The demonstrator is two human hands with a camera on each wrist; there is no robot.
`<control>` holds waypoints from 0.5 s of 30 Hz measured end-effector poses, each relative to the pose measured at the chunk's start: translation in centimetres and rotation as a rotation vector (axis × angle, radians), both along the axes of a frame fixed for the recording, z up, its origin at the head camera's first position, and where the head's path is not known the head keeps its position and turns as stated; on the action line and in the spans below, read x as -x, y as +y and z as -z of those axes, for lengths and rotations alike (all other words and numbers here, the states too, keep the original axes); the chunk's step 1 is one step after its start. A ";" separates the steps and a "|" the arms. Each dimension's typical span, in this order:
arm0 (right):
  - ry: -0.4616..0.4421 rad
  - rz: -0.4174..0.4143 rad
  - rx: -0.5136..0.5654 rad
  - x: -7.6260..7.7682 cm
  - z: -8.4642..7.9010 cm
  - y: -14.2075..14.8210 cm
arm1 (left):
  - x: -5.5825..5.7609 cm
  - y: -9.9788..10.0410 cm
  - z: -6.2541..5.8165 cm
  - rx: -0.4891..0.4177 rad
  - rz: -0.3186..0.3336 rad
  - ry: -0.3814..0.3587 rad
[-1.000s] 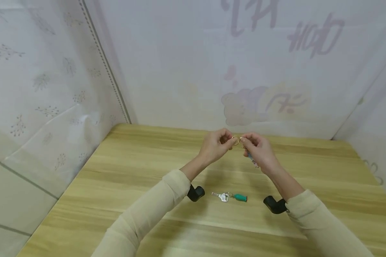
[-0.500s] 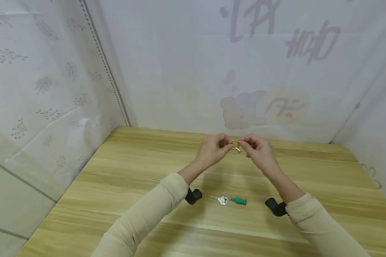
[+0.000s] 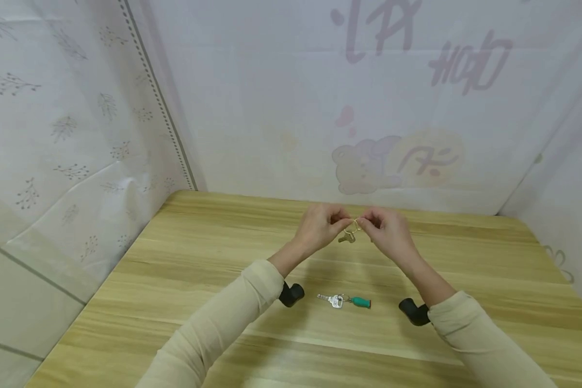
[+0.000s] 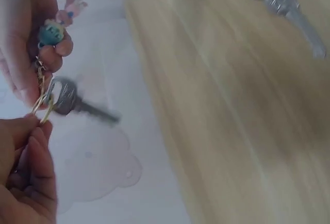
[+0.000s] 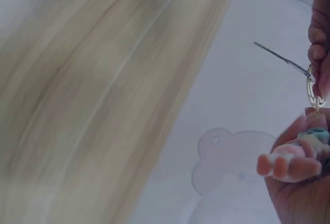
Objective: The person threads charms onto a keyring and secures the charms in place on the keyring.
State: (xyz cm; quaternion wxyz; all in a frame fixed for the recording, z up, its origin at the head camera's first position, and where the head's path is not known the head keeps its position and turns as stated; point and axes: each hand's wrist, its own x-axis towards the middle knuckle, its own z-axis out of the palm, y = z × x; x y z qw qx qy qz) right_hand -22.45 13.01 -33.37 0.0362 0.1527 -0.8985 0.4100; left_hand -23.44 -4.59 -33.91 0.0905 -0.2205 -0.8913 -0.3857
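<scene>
My left hand (image 3: 318, 228) pinches a gold key ring (image 4: 50, 110) between thumb and fingers above the far part of the table. From the opposite side my right hand (image 3: 389, 230) pinches at the same ring. Hanging on the ring is a key (image 4: 66, 97), dark and slightly blurred in the left wrist view. A small pink and teal figurine charm (image 5: 291, 158), joined by a short chain, lies against the right hand's fingers; the head view hides it. On the table below lies a silver key (image 3: 336, 300) with a green charm (image 3: 361, 302).
The wooden table (image 3: 213, 248) reaches back to a pale printed cloth (image 3: 262, 108), with more cloth at both sides. Black curved pieces (image 3: 291, 294) stick out near each wrist, either side of the silver key.
Both hands have come slightly lower. The key on the gold ring, hidden a second ago, now hangs in sight between the hands. The figurine charm has gone out of sight in the head view.
</scene>
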 end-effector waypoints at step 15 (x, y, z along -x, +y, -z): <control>-0.288 0.061 0.121 -0.3 0.8 -0.3 | -0.5 0.8 2.0 -0.051 -0.030 0.151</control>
